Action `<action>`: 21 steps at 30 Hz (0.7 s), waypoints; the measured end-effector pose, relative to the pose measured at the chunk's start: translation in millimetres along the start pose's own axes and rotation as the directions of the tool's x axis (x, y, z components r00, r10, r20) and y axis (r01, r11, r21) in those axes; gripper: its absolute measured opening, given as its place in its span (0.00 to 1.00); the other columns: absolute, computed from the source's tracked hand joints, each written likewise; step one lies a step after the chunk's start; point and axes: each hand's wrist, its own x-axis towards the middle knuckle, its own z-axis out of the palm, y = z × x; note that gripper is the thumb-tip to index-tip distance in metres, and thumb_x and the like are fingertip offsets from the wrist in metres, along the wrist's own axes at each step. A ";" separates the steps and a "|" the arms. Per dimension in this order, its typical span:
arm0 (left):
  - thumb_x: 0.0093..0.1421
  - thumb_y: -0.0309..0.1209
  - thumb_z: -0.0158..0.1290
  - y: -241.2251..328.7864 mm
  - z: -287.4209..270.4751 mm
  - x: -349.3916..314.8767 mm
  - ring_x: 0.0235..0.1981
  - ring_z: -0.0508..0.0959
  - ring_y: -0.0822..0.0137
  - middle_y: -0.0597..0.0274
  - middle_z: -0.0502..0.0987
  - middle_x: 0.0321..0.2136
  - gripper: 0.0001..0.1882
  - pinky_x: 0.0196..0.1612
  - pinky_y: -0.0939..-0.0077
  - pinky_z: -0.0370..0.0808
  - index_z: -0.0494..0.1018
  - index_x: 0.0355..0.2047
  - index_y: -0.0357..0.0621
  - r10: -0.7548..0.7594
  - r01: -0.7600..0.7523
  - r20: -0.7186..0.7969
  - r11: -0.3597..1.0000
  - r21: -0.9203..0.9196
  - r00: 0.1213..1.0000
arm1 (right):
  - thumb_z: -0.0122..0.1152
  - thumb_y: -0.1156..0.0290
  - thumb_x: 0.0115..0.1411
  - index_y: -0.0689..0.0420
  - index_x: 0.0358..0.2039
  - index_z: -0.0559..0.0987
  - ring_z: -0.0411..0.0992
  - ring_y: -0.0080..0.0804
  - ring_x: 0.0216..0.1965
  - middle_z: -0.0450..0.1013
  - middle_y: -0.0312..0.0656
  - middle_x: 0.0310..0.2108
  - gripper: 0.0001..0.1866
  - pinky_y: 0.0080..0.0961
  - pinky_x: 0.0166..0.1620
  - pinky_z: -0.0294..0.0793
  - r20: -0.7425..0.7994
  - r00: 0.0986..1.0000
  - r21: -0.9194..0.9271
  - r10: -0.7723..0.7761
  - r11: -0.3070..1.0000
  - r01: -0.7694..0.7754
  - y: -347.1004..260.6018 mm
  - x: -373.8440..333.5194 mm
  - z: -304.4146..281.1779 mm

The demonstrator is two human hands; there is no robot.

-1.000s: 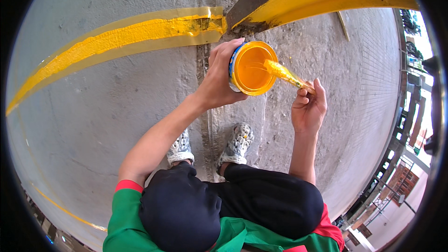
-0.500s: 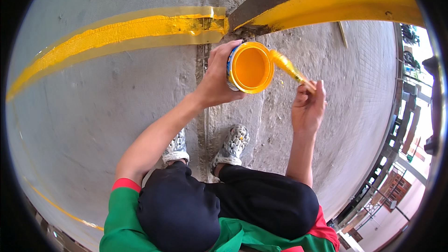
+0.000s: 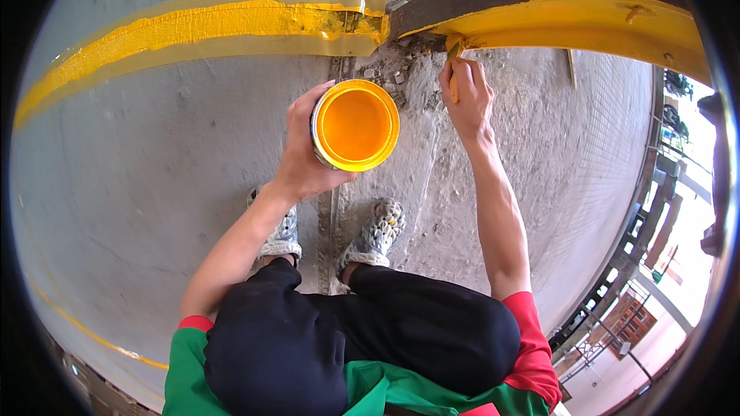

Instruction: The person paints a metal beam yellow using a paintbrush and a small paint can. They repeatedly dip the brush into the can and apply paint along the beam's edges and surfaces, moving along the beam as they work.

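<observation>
My left hand point(image 3: 302, 146) is wrapped round the side of an open paint can point(image 3: 356, 125), whose rim and inside are yellow. Between the fingers of my right hand point(image 3: 469, 96) is a paintbrush point(image 3: 455, 85), its handle toward me. The bristle end presses against the near lower edge of a beam point(image 3: 555, 25), dark on top and yellow along its near face. Left of the beam's end, a yellow painted stripe point(image 3: 223, 29) runs over the floor, with clear tape point(image 3: 308, 46) along its edges.
Rubble point(image 3: 389, 81) and broken concrete lie below the beam's end. My speckled clogs point(image 3: 378, 227) stand on the grey floor near a lengthwise groove. A thin stick point(image 3: 571, 69) sticks out under the beam. Another thin yellow line point(image 3: 92, 333) curves at lower left.
My right hand has moved the brush from beside the can up to the beam's edge. My left hand has shifted the can left and slightly nearer.
</observation>
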 end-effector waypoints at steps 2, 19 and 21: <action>0.34 0.31 0.79 2.1 -2.3 -0.6 0.66 0.62 0.48 0.54 0.63 0.65 0.64 0.70 0.54 0.60 0.54 0.70 0.48 0.010 -0.010 -0.010 1.000 0.010 1.000 | 0.69 0.74 0.61 0.57 0.35 0.77 0.79 0.38 0.28 0.75 0.42 0.37 0.07 0.33 0.28 0.83 -0.005 0.997 -0.038 -0.082 0.996 0.082 2.7 1.4 -0.7; 0.35 0.31 0.80 5.9 -12.1 0.8 0.66 0.62 0.50 0.54 0.63 0.65 0.63 0.69 0.54 0.61 0.54 0.70 0.48 0.040 -0.040 -0.028 0.999 0.002 0.999 | 0.65 0.75 0.61 0.57 0.35 0.75 0.79 0.42 0.38 0.74 0.45 0.41 0.06 0.38 0.32 0.85 0.163 0.983 -0.068 -0.088 0.993 0.100 7.7 -7.7 9.8; 0.35 0.32 0.80 4.7 -13.9 0.5 0.66 0.62 0.50 0.54 0.62 0.65 0.63 0.69 0.54 0.61 0.54 0.70 0.48 0.051 -0.051 -0.038 0.999 0.006 0.998 | 0.65 0.76 0.61 0.58 0.35 0.77 0.80 0.39 0.37 0.76 0.44 0.41 0.05 0.35 0.30 0.84 0.131 0.991 -0.138 -0.038 0.989 0.056 -0.4 -6.5 -10.5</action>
